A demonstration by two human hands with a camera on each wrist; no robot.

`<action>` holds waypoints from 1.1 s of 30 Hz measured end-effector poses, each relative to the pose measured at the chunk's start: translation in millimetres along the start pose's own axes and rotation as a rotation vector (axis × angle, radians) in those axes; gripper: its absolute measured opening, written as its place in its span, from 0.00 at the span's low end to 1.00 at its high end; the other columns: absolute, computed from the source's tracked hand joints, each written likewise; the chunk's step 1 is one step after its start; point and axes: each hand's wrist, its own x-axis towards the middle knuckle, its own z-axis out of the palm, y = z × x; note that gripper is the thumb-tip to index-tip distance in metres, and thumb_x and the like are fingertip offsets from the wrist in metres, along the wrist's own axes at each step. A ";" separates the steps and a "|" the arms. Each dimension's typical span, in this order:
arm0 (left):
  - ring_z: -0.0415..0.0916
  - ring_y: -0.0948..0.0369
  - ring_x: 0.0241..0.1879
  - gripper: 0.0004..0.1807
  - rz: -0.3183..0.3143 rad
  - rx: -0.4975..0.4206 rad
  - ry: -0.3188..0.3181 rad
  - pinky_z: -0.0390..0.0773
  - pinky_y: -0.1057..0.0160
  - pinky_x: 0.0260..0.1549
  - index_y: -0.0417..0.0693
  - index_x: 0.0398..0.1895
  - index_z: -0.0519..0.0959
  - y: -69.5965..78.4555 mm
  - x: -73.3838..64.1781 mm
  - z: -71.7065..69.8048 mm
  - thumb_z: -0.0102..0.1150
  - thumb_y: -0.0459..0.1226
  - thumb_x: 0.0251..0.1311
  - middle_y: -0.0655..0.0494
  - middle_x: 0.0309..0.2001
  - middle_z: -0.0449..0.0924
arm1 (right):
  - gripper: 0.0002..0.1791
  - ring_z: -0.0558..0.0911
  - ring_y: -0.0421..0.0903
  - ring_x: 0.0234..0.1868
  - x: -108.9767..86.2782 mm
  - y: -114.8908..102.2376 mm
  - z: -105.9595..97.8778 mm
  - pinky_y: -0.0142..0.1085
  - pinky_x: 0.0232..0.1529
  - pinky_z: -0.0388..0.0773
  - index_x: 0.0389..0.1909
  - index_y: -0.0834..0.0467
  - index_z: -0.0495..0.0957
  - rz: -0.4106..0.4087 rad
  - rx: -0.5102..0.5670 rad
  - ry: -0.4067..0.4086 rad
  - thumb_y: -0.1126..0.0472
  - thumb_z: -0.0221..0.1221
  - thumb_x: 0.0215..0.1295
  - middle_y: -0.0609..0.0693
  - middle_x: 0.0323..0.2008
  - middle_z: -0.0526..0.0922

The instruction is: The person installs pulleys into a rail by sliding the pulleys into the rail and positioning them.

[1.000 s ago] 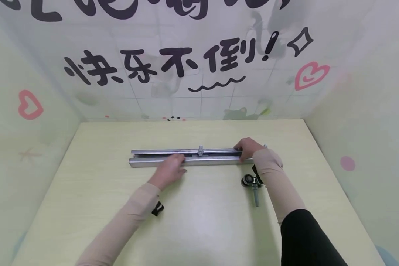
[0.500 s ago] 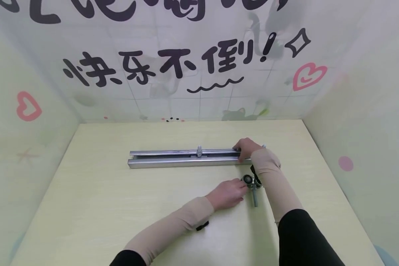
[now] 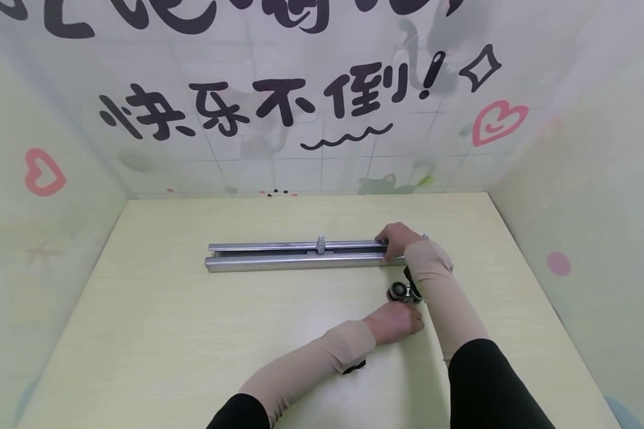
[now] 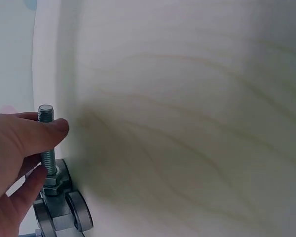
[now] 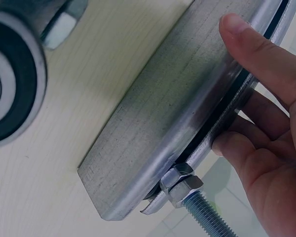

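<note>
A long metal C-channel rail [image 3: 279, 262] lies across the table with its slot facing up. Near its right end, my right hand [image 3: 402, 237] grips it, thumb on one side and fingertips on the other in the right wrist view. One threaded bolt [image 3: 321, 244] stands up from the slot mid-rail. Another threaded bolt [image 5: 207, 215] with hex nuts sticks out at the rail's end. In front of the rail sits a loose roller trolley [image 3: 399, 291] with black-and-silver wheels. My left hand [image 3: 396, 322] pinches its threaded rod [image 4: 47, 114] between thumb and fingers.
The pale wood-grain table [image 3: 166, 333] carries the rail towards its back. Printed wall panels [image 3: 322, 173] stand behind and at both sides. My right forearm [image 3: 442, 286] passes close beside the roller trolley.
My left hand has left the rail, moved right and towards me, and taken hold of the roller trolley's rod. The right hand has stayed on the rail.
</note>
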 end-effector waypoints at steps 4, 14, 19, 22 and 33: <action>0.72 0.72 0.30 0.11 -0.018 -0.006 -0.022 0.69 0.78 0.23 0.64 0.25 0.78 -1.3 -0.9 -0.3 0.54 0.33 0.53 0.72 0.29 0.76 | 0.35 0.77 0.52 0.47 5.4 3.6 2.6 0.41 0.52 0.74 0.52 0.62 0.74 0.021 0.023 -0.016 0.64 0.72 0.36 0.58 0.46 0.80; 0.73 0.71 0.29 0.14 -0.035 -0.016 -0.086 0.72 0.77 0.24 0.66 0.24 0.79 -6.0 -7.0 -8.4 0.56 0.31 0.48 0.72 0.28 0.78 | 0.35 0.76 0.53 0.49 5.0 2.7 3.3 0.42 0.54 0.72 0.52 0.62 0.74 0.005 0.040 -0.011 0.64 0.72 0.36 0.58 0.47 0.79; 0.72 0.71 0.27 0.14 -0.038 -0.018 -0.103 0.70 0.76 0.22 0.66 0.20 0.78 -6.7 -14.2 -10.7 0.56 0.31 0.45 0.72 0.26 0.78 | 0.35 0.76 0.54 0.50 -0.5 -1.4 1.9 0.42 0.54 0.72 0.53 0.62 0.74 0.005 0.041 0.000 0.64 0.71 0.38 0.59 0.49 0.78; 0.72 0.70 0.26 0.15 -0.040 -0.024 -0.106 0.70 0.76 0.23 0.65 0.19 0.77 -7.3 -20.3 -11.8 0.55 0.29 0.44 0.72 0.25 0.77 | 0.35 0.76 0.54 0.50 -0.4 -0.6 1.7 0.42 0.55 0.71 0.54 0.62 0.73 0.013 0.041 -0.002 0.64 0.71 0.38 0.59 0.49 0.78; 0.71 0.71 0.25 0.13 0.014 -0.061 -0.063 0.69 0.77 0.21 0.64 0.18 0.78 -11.6 -54.6 -14.1 0.59 0.31 0.42 0.71 0.23 0.77 | 0.35 0.75 0.54 0.50 1.9 3.4 3.2 0.43 0.55 0.71 0.53 0.62 0.74 0.026 0.052 0.001 0.65 0.71 0.36 0.59 0.49 0.78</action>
